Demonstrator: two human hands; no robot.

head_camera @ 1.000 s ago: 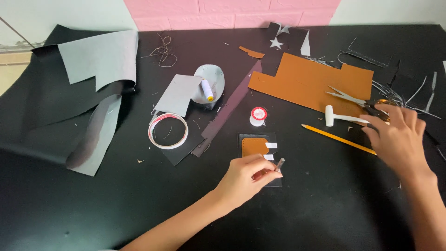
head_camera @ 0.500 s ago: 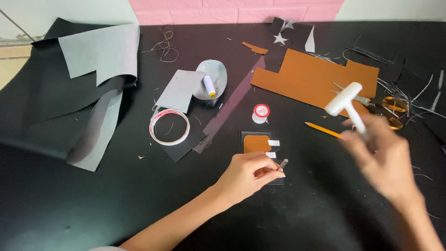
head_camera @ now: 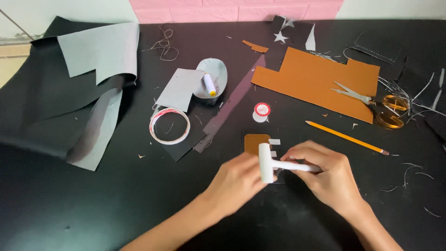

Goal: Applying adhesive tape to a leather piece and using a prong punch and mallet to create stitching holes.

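My right hand (head_camera: 332, 179) closes its grip on the white mallet (head_camera: 274, 163) by its stiff, light handle, head just left of the grip, above the small brown leather patch (head_camera: 254, 142) my left hand (head_camera: 237, 183) pins.
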